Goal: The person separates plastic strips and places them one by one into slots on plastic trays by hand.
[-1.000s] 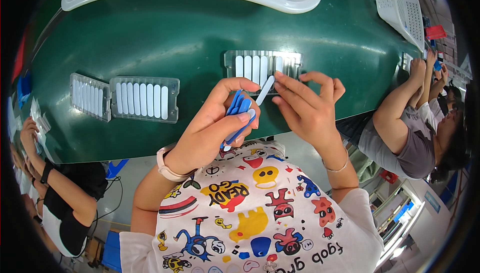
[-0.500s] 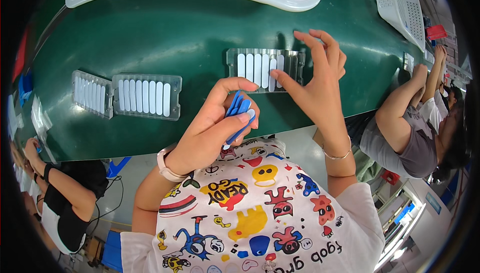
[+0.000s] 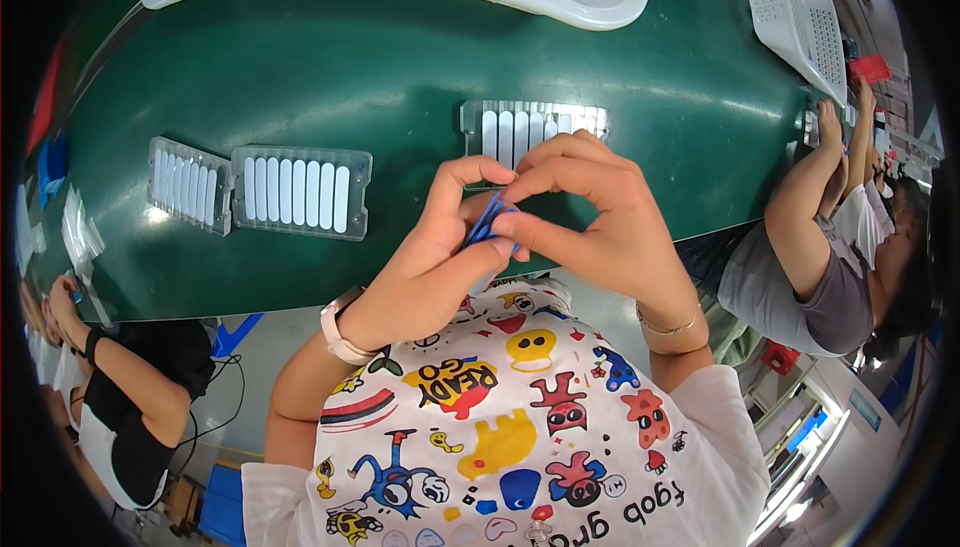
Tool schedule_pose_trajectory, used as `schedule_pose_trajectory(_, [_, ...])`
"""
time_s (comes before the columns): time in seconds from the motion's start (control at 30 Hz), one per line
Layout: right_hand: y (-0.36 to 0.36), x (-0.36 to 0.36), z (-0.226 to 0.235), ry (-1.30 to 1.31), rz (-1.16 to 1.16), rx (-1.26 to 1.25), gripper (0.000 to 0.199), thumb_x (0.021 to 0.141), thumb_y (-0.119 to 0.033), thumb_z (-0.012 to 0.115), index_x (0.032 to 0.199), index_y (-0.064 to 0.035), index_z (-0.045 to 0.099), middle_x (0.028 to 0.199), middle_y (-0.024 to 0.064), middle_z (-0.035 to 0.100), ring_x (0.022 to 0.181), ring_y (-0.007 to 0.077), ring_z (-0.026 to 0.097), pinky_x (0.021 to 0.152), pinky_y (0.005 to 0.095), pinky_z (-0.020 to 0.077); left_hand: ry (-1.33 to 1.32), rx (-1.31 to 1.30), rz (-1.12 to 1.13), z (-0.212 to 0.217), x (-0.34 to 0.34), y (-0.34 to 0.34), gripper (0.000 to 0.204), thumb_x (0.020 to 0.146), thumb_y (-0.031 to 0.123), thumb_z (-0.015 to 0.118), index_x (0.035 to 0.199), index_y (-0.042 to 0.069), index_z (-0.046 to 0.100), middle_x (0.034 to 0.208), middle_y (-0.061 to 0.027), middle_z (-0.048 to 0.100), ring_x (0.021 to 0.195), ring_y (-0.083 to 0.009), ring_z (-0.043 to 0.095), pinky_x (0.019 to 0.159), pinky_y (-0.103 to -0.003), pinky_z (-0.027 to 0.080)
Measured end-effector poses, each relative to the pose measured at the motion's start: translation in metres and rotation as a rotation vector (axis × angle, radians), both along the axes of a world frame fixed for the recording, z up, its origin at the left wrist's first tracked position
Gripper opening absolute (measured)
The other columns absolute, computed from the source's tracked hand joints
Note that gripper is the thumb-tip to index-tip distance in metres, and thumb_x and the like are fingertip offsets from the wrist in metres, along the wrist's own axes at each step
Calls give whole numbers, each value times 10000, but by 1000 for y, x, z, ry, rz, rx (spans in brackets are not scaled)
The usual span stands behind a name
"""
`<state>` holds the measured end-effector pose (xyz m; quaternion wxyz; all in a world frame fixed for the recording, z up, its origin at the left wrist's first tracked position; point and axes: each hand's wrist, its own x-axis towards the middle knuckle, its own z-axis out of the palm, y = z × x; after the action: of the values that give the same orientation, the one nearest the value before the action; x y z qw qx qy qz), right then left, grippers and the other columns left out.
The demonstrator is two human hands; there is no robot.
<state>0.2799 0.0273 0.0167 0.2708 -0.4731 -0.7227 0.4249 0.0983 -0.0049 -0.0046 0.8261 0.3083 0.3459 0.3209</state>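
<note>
a dark green surface (image 3: 400,67) spreads across the view, its edges bowed by the lens and light glinting off it in patches. a white perforated basket (image 3: 600,15) stands at its far side, and a second white basket (image 3: 797,27) sits at the far right. toward the left, two clear trays lie nearly end to end: a left tray (image 3: 224,217) at a slant and a middle tray (image 3: 361,187), each with a row of white strips. clear plastic wrapping (image 3: 82,232) lies at the surface's left end. a person in a black and white top (image 3: 135,417) works at the left, another in a grey top (image 3: 840,292) at the right; pale floor (image 3: 270,357) shows below.

both forearms come up from the lower edge and the hands meet just in front of a third tray (image 3: 468,125), partly hiding its white strips. the left hand (image 3: 435,252) is curled, grasping a bunch of blue pieces (image 3: 483,224) between thumb and fingers, above the near edge of the surface. the right hand (image 3: 600,212) arches in from the other side, thumb tip against the blue pieces and forefinger bent down near the left forefinger; whether it pinches one cannot be told.
</note>
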Motion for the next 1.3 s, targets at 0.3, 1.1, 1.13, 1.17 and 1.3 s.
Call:
schedule_pose_trajectory(0.3, [-8,12,9,181,-289,-462,39,823,-49,638,826,-11,631,779,32,625,695,84,586,620,198,434,69,-73,-142,-3,1,7,309,936,96,421,1242,76,380,863,-44,480,652,-56,404,556,-185,362])
schedule_pose_trajectory(1.1, [37,50,-4,-394,45,-96,140,757,-41,658,882,-16,599,825,105,538,725,244,538,629,312,450,20,-81,-155,-1,3,11,272,934,92,427,1206,78,443,849,-32,479,609,-46,356,545,-179,353])
schedule_pose_trajectory(1.13, [38,47,-6,-407,15,-37,207,731,-49,686,914,-23,592,825,85,545,700,211,512,629,298,437,23,-82,-150,-1,3,10,272,934,92,427,1206,78,443,849,-32,479,609,-46,356,545,-179,353])
schedule_pose_trajectory(1.17, [40,45,-7,-420,-16,21,275,705,-57,715,946,-30,585,825,65,553,676,178,485,629,284,425,25,-73,-145,-1,2,10,278,933,90,428,1211,79,439,850,-33,479,612,-45,363,550,-177,357])
schedule_pose_trajectory(1.3, [44,47,-11,-402,-47,-4,299,724,-88,706,983,-27,570,850,72,560,727,230,544,655,327,452,4,-81,-111,-2,-1,10,313,931,88,425,1244,88,404,852,-39,481,626,-50,391,565,-180,374])
